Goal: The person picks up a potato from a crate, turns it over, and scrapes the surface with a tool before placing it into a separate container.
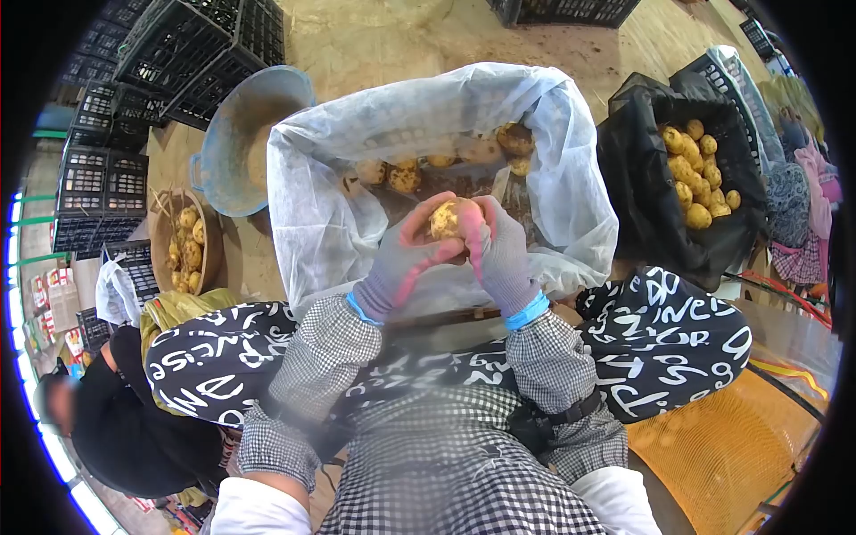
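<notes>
A potato (445, 219) with patches of soil on its skin is held between my two gloved hands, over the near side of a crate lined with white sheeting (348, 125). My left hand (406, 259) curls round it from the left. From the right, my right hand (502, 250) closes on it with fingers and thumb. Both gloves are grey with pink on the fingers. Beyond my hands, several soil-marked potatoes (404, 176) lie along the far side inside the crate. My palms hide the potato's underside.
To the right stands a black-lined crate (629, 152) with several potatoes (695, 174). A blue tub (227, 156) and a brown basket (159, 259) of potatoes are at left. Black crates (192, 53) are stacked behind. An orange mesh sack (713, 446) lies near right; another person (134, 428) is at left.
</notes>
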`<state>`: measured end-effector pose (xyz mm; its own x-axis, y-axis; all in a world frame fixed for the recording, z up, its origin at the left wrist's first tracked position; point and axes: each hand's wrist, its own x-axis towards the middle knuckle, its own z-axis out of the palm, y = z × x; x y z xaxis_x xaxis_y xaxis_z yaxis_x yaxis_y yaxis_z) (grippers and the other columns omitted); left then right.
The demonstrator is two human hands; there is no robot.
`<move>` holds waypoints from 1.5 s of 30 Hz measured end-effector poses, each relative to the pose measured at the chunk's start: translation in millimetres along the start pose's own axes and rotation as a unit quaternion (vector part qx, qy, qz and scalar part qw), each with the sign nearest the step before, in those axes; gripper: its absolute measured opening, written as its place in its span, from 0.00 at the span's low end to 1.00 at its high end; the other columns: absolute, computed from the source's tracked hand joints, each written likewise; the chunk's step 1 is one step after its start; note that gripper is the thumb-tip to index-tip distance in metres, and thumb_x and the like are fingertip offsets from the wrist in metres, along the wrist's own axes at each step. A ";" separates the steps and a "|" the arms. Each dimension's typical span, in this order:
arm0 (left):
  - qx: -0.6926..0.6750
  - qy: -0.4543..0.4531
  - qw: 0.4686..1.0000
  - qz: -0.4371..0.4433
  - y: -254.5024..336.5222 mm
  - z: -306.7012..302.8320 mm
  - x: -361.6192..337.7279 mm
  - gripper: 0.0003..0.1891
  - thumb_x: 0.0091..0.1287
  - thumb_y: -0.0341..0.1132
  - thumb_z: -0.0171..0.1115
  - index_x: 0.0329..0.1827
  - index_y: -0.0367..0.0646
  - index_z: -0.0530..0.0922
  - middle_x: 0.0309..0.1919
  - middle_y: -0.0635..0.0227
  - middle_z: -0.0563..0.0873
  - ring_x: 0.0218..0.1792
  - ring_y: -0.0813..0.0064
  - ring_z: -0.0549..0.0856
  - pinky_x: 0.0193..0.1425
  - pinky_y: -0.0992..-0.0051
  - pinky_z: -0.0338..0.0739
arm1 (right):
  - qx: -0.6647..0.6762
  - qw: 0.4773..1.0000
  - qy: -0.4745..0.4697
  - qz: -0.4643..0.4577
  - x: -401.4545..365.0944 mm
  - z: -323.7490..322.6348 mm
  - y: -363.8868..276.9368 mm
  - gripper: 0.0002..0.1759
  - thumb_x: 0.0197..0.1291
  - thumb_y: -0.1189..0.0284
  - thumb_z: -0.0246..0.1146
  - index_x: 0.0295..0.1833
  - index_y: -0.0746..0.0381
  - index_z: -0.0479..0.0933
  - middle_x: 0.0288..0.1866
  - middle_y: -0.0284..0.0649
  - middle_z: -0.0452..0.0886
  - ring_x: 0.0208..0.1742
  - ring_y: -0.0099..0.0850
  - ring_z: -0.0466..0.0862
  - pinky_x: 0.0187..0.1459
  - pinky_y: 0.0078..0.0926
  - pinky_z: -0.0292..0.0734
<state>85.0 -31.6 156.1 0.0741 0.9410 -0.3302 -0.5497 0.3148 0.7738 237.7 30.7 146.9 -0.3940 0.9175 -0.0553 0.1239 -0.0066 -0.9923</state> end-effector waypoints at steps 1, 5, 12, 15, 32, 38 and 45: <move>-0.005 0.006 1.000 -0.011 2.2 3.0 -1.6 0.36 0.65 0.29 0.68 0.75 0.39 0.61 0.63 0.61 0.75 0.59 0.70 0.79 0.59 0.71 0.81 | 0.059 0.998 -0.002 0.009 -0.2 -0.8 3.6 0.23 0.74 0.54 0.52 0.48 0.66 0.76 0.33 0.34 0.79 0.32 0.20 0.77 0.31 0.20 0.74; -0.003 0.009 1.000 -0.026 13.8 12.2 -3.5 0.35 0.68 0.35 0.66 0.75 0.39 0.61 0.63 0.60 0.75 0.58 0.69 0.80 0.58 0.71 0.82 | 0.120 0.982 0.030 0.145 6.8 -7.2 -13.6 0.17 0.72 0.64 0.53 0.50 0.67 0.76 0.37 0.40 0.81 0.39 0.27 0.81 0.42 0.26 0.77; 0.044 0.073 0.996 0.019 4.8 -19.9 11.9 0.29 0.74 0.43 0.60 0.74 0.42 0.65 0.56 0.61 0.80 0.50 0.73 0.85 0.48 0.77 0.84 | -0.373 0.912 -0.033 -0.165 20.2 -25.7 -8.9 0.44 0.52 0.71 0.68 0.75 0.64 0.59 0.72 0.54 0.66 0.70 0.49 0.71 0.64 0.36 0.70; 0.183 0.064 0.981 0.022 -4.9 -21.6 26.4 0.23 0.75 0.44 0.56 0.69 0.43 0.71 0.52 0.63 0.82 0.46 0.75 0.85 0.46 0.78 0.83 | -0.254 0.954 -0.122 -0.102 15.1 -9.5 11.5 0.42 0.49 0.71 0.70 0.71 0.67 0.64 0.69 0.54 0.69 0.68 0.49 0.72 0.64 0.37 0.70; 0.850 0.037 0.466 -0.242 10.4 -177.6 95.5 0.21 0.65 0.47 0.61 0.58 0.49 0.80 0.51 0.56 0.86 0.51 0.63 0.86 0.54 0.65 0.79 | 0.614 0.700 0.180 0.317 51.9 -2.3 0.4 0.26 0.67 0.54 0.56 0.59 0.66 0.74 0.53 0.48 0.81 0.45 0.40 0.82 0.40 0.28 0.82; 0.833 0.174 0.491 -0.188 -22.4 -215.7 113.0 0.16 0.70 0.37 0.55 0.53 0.36 0.81 0.49 0.49 0.86 0.52 0.61 0.86 0.54 0.65 0.80 | 0.688 0.680 -0.025 0.251 40.9 -29.2 52.9 0.29 0.69 0.50 0.53 0.60 0.65 0.73 0.47 0.44 0.81 0.19 0.22 0.68 0.17 0.19 0.61; 0.845 -0.131 0.413 -0.313 -45.4 -222.8 89.8 0.25 0.66 0.48 0.61 0.64 0.49 0.76 0.52 0.53 0.84 0.52 0.56 0.85 0.56 0.59 0.79 | 0.643 0.683 0.086 0.336 44.3 -24.8 20.1 0.32 0.71 0.46 0.45 0.59 0.64 0.73 0.44 0.41 0.81 0.13 0.20 0.60 0.14 0.20 0.56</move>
<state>-68.8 11.0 -29.2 -0.0290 0.5201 -0.8536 0.9951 -0.0657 -0.0738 245.4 81.0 127.2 -0.5156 0.5684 -0.6411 -0.7221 -0.6910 -0.0319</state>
